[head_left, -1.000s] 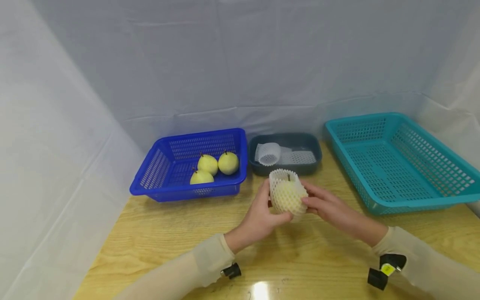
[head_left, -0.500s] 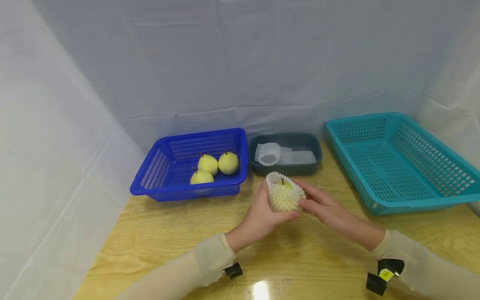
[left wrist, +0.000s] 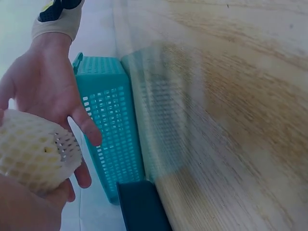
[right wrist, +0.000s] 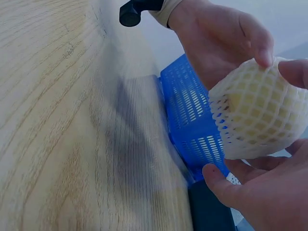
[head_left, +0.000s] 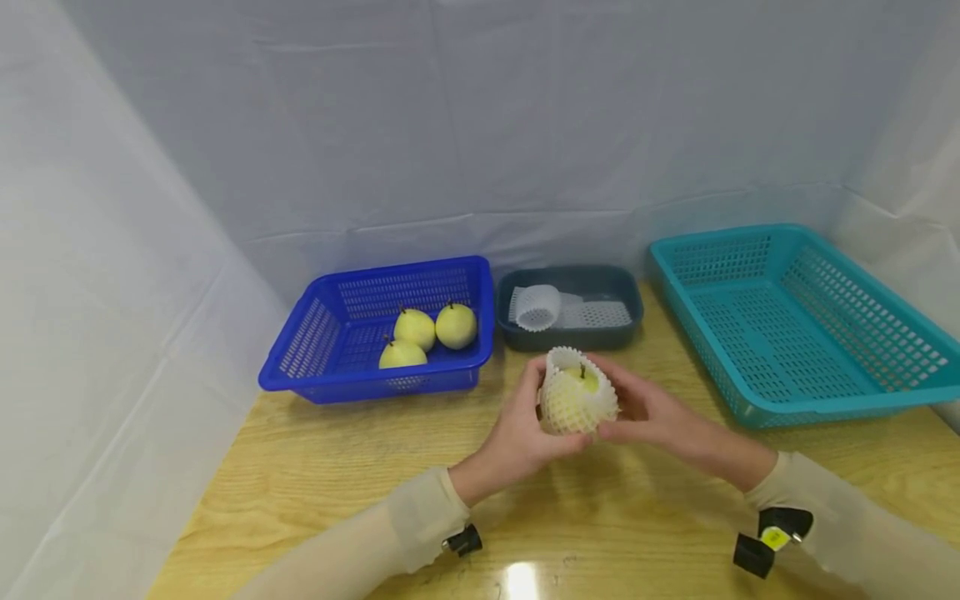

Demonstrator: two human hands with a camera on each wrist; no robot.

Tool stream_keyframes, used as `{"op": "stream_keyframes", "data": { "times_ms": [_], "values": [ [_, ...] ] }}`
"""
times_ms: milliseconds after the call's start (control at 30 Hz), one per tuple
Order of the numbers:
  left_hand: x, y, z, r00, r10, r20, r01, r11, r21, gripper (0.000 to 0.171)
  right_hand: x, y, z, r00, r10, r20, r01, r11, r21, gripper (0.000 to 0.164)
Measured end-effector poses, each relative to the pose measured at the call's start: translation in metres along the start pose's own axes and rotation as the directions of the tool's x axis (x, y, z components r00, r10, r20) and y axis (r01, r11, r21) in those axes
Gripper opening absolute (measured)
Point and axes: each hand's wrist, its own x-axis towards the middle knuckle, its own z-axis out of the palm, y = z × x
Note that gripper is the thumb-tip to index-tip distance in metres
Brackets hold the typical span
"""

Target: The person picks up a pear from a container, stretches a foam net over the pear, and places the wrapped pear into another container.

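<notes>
In the head view, a yellow-green pear (head_left: 583, 380) sits inside a white foam fruit net (head_left: 573, 410), stem upward, above the table. My left hand (head_left: 517, 427) grips its left side, thumb across the lower front. From the right, my right hand (head_left: 663, 417) holds it with the thumb low in front and fingers reaching round behind. The left wrist view shows the netted pear (left wrist: 31, 149) beside the spread fingers of my right hand (left wrist: 50, 82). In the right wrist view, the net (right wrist: 262, 108) covers most of the pear, and its loose serrated edge extends past the fruit.
A blue basket (head_left: 375, 385) with several pears (head_left: 457, 326) stands left. Behind the hands, a dark tray (head_left: 600, 337) holds more white foam nets (head_left: 538, 307). A teal basket (head_left: 780, 342) is at the right. Plastic sheeting (head_left: 480, 125) hangs behind the wooden table (head_left: 360, 467).
The netted pear first tilted left, then shifted slightly back right. The net's rim sits lower, showing more of the pear's top. My right thumb moved down, and its fingers moved round behind.
</notes>
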Motion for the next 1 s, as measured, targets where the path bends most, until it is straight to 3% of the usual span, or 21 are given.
{"op": "stream_keyframes", "data": {
  "times_ms": [167, 333, 500, 667, 1000],
  "values": [
    [-0.001, -0.001, -0.001, 0.997, 0.057, 0.044, -0.056, 0.998, -0.022, 0.082, -0.001, -0.001, 0.0, 0.998, -0.051, 0.028, 0.05, 0.999, 0.012, 0.093],
    [0.001, -0.005, -0.001, 0.994, 0.096, 0.057, -0.094, 0.995, -0.024, 0.078, -0.002, -0.004, 0.004, 0.997, -0.081, -0.018, 0.08, 0.996, -0.034, 0.09],
    [0.0, -0.006, -0.001, 0.991, 0.125, 0.038, -0.129, 0.983, 0.13, 0.079, -0.003, -0.005, 0.007, 0.989, -0.11, -0.097, 0.095, 0.984, -0.149, 0.086],
    [-0.001, -0.003, 0.002, 0.993, 0.108, 0.046, -0.115, 0.969, 0.218, 0.082, -0.006, -0.008, 0.007, 0.983, -0.101, -0.155, 0.063, 0.971, -0.23, 0.084],
    [0.004, 0.004, 0.012, 0.995, 0.095, 0.028, -0.099, 0.977, 0.19, 0.084, -0.009, -0.011, 0.005, 0.978, -0.097, -0.182, 0.036, 0.951, -0.308, 0.08]
  ]
}}
